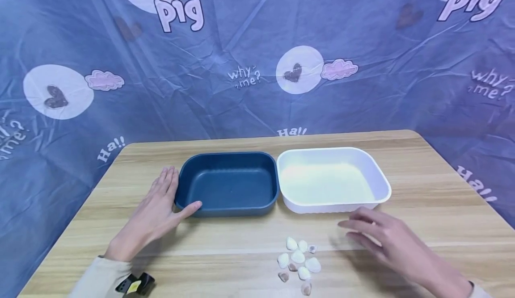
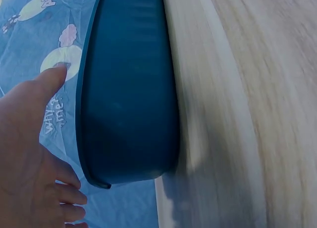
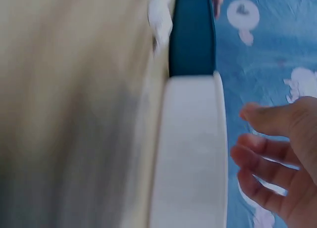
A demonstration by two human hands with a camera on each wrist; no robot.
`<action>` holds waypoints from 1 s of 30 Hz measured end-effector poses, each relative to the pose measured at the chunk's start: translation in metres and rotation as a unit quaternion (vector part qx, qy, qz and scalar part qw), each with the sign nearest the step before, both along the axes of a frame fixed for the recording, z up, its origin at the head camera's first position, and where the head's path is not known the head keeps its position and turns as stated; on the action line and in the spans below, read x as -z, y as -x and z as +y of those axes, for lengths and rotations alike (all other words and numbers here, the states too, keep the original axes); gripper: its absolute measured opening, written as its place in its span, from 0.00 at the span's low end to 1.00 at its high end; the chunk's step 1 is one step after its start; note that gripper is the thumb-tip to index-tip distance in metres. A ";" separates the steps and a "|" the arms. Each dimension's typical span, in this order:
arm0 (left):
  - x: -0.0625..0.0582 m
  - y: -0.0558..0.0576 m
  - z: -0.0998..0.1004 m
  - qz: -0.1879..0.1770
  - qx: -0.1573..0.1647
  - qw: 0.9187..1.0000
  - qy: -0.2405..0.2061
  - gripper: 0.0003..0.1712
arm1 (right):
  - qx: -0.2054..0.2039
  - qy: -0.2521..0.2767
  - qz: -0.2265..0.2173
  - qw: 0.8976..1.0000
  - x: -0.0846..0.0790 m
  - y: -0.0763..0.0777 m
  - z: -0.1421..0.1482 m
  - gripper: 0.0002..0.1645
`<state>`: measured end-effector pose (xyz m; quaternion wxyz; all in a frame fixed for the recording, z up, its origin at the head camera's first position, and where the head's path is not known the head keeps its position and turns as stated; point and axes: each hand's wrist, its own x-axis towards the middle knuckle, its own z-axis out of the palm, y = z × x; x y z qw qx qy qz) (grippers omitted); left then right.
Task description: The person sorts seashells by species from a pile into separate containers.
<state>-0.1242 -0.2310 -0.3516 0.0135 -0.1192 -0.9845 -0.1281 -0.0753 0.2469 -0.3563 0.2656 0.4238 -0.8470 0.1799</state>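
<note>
A dark blue tray (image 1: 229,211) and a white tray (image 1: 334,208) stand side by side on the wooden table. My left hand (image 1: 158,213) is at the blue tray's left end, fingers straight along its side and thumb stretched toward the front rim. Near the front right of the white tray, my right hand (image 1: 386,244) hovers with loosely bent fingers and nothing between them. Several small seashells (image 1: 297,256), mostly white with a few brownish ones, lie in a cluster on the table in front of the trays.
The wooden table (image 1: 225,262) ends at a back edge behind the trays. A blue printed cloth (image 1: 225,106) hangs behind it and down both sides. A black strap device (image 1: 136,284) sits at the left wrist.
</note>
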 end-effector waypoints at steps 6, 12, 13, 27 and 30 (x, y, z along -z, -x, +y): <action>0.006 0.000 0.000 -0.017 -0.004 1.000 -0.019 0.61 | -0.129 0.010 -0.086 0.988 0.019 -0.003 -0.017 0.10; 0.009 0.001 0.001 -0.021 -0.001 0.999 -0.029 0.60 | -0.157 -0.015 -0.148 0.976 0.029 -0.009 -0.031 0.17; 0.008 0.001 0.001 -0.021 0.000 0.999 -0.029 0.60 | -0.154 -0.020 -0.152 0.976 0.030 -0.009 -0.032 0.20; 0.007 0.001 0.005 -0.026 0.008 0.999 -0.028 0.58 | -0.121 -0.055 -0.137 0.982 0.031 -0.010 -0.040 0.27; 0.006 0.000 0.007 -0.026 0.009 0.999 -0.030 0.58 | -0.111 -0.060 -0.142 0.982 0.030 -0.011 -0.039 0.26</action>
